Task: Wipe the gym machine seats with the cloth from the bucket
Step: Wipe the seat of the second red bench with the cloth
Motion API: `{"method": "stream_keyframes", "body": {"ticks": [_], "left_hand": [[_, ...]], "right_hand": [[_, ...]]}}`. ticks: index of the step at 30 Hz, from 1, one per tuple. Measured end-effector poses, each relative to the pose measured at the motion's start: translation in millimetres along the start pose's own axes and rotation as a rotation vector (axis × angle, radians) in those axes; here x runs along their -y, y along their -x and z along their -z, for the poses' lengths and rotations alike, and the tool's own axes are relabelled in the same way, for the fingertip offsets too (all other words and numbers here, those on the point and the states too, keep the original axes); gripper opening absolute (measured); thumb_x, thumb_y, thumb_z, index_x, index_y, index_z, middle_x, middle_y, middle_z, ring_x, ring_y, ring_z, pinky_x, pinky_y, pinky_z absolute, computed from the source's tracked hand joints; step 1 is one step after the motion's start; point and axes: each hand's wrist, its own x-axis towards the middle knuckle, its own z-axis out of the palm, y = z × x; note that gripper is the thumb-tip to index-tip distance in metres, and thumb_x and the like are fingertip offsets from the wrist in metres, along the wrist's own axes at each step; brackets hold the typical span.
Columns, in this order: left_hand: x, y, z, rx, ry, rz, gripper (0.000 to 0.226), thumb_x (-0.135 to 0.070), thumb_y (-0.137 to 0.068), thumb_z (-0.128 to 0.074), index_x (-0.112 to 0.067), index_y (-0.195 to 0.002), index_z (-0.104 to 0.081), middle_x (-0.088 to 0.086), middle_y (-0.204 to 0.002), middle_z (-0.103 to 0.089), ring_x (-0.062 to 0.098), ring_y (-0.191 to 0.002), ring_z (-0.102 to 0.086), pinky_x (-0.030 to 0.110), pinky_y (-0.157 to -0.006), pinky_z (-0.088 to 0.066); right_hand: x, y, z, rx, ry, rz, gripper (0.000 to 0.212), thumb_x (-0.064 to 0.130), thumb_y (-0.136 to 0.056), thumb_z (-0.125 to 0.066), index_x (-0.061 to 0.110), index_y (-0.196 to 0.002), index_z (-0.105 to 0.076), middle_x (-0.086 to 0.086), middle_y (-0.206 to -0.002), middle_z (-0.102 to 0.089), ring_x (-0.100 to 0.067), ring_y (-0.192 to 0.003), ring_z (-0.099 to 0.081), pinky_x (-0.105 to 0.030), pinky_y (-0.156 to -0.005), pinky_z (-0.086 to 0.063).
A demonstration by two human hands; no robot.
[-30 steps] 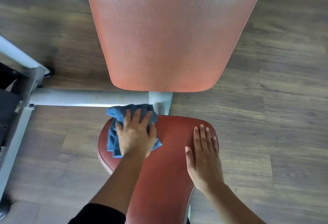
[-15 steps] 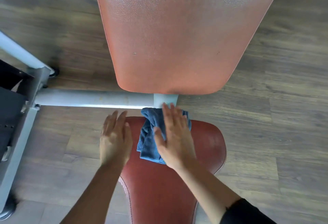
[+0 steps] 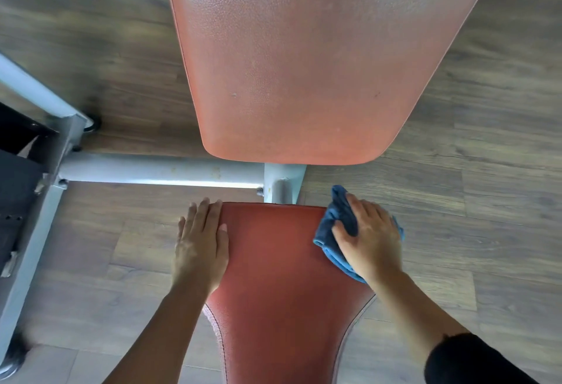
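Observation:
A red padded seat [image 3: 273, 262] lies below me, and its larger red backrest pad [image 3: 304, 64] stands beyond it. My right hand [image 3: 371, 240] presses a bunched blue cloth [image 3: 327, 228] onto the seat's far right corner, with the fingers spread over the cloth. A fold of cloth rises between thumb and forefinger. Most of the cloth is hidden under the palm. My left hand [image 3: 200, 246] rests flat on the seat's far left corner, fingers straight and pointing away from me. No bucket is in view.
A grey steel tube [image 3: 152, 172] runs left from the post between the two pads to an upright frame leg [image 3: 36, 231]. Black machine parts [image 3: 15, 186] sit at the left edge. Wood-look flooring [image 3: 471, 201] surrounds the seat.
The cloth passed from my left hand to my right, then my right hand slid it from the seat's far middle to the far right corner. My left hand stayed on the left corner.

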Motion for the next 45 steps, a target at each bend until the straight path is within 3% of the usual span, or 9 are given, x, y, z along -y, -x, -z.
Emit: {"method": "stream_keyframes", "body": {"ticks": [6,10,15,19,22,30,37,41,45], "left_hand": [[-0.1,-1.2,0.1,0.003,-0.055,0.002,0.063,-0.041,-0.091,-0.015,-0.016,-0.144,-0.038,0.007,-0.153,-0.031,0.029,-0.143,-0.020,0.042,-0.116,-0.008],[-1.7,0.9,-0.1,0.002,-0.133,0.007,0.064,-0.043,-0.091,-0.012,-0.018,-0.143,-0.039,0.005,-0.152,-0.032,0.030,-0.142,-0.022,0.048,-0.115,-0.014],[-2.6,5.9,2.7,-0.018,-0.138,0.049,0.062,-0.044,-0.092,-0.015,-0.019,-0.144,-0.038,0.007,-0.152,-0.032,0.031,-0.142,-0.021,0.051,-0.115,-0.016],[-3.5,14.4,5.6,-0.048,-0.100,0.007,0.063,-0.045,-0.092,-0.021,-0.013,-0.144,-0.035,0.009,-0.154,-0.025,0.030,-0.144,-0.016,0.047,-0.116,-0.014],[-4.7,25.3,3.0,-0.054,-0.107,-0.027,0.063,-0.045,-0.093,-0.024,-0.011,-0.146,-0.032,0.008,-0.155,-0.022,0.029,-0.145,-0.011,0.046,-0.116,-0.012],[5.2,39.1,-0.1,-0.025,-0.078,-0.038,0.064,-0.046,-0.094,-0.019,-0.011,-0.148,-0.028,0.004,-0.156,-0.017,0.026,-0.145,-0.010,0.043,-0.115,-0.009],[4.7,42.9,-0.8,-0.030,-0.079,-0.056,0.064,-0.046,-0.094,-0.019,-0.011,-0.147,-0.028,0.005,-0.156,-0.018,0.024,-0.145,-0.009,0.038,-0.117,-0.005],[1.6,53.3,-3.0,-0.040,-0.084,-0.077,0.062,-0.043,-0.095,-0.023,-0.009,-0.145,-0.033,0.010,-0.154,-0.022,0.028,-0.144,-0.014,0.036,-0.117,-0.005],[3.5,60.8,-4.0,-0.034,-0.077,-0.076,0.064,-0.046,-0.096,-0.020,-0.009,-0.146,-0.032,0.010,-0.155,-0.021,0.027,-0.145,-0.012,0.039,-0.118,-0.006]], "right_hand": [[32.4,29.8,-6.6,0.010,-0.057,0.064,0.056,0.035,-0.080,-0.046,0.021,-0.135,-0.052,-0.008,-0.132,-0.056,-0.034,-0.130,-0.043,-0.056,-0.102,-0.038],[76.3,56.6,-10.7,0.094,-0.132,0.198,0.058,0.037,-0.084,-0.050,0.027,-0.141,-0.045,-0.006,-0.144,-0.046,-0.029,-0.139,-0.032,-0.053,-0.111,-0.030],[41.0,63.1,-0.8,0.070,-0.112,0.249,0.062,0.039,-0.083,-0.052,0.028,-0.143,-0.041,0.001,-0.145,-0.045,-0.023,-0.140,-0.031,-0.050,-0.111,-0.029],[11.0,59.4,2.9,-0.023,-0.087,0.125,0.061,0.038,-0.081,-0.051,0.028,-0.141,-0.044,0.004,-0.144,-0.046,-0.024,-0.139,-0.033,-0.056,-0.107,-0.032],[32.9,55.2,-2.6,-0.033,-0.115,0.066,0.059,0.034,-0.079,-0.049,0.026,-0.138,-0.049,0.001,-0.141,-0.050,-0.029,-0.137,-0.036,-0.060,-0.104,-0.034],[81.6,98.1,-5.1,0.105,-0.237,0.303,0.060,0.031,-0.082,-0.052,0.029,-0.141,-0.043,0.004,-0.145,-0.045,-0.021,-0.141,-0.028,-0.048,-0.113,-0.028],[19.8,87.8,8.4,0.031,-0.180,0.166,0.061,0.035,-0.081,-0.051,0.027,-0.141,-0.043,0.005,-0.147,-0.041,-0.022,-0.142,-0.028,-0.056,-0.109,-0.028],[36.8,64.3,-0.9,0.058,-0.105,0.064,0.061,0.056,-0.085,-0.049,0.031,-0.140,-0.044,0.005,-0.147,-0.042,-0.025,-0.141,-0.029,-0.054,-0.111,-0.026],[64.5,90.6,-2.3,0.080,-0.170,0.155,0.057,0.045,-0.088,-0.051,0.032,-0.143,-0.040,0.006,-0.148,-0.040,-0.023,-0.142,-0.026,-0.054,-0.107,-0.035]]}}
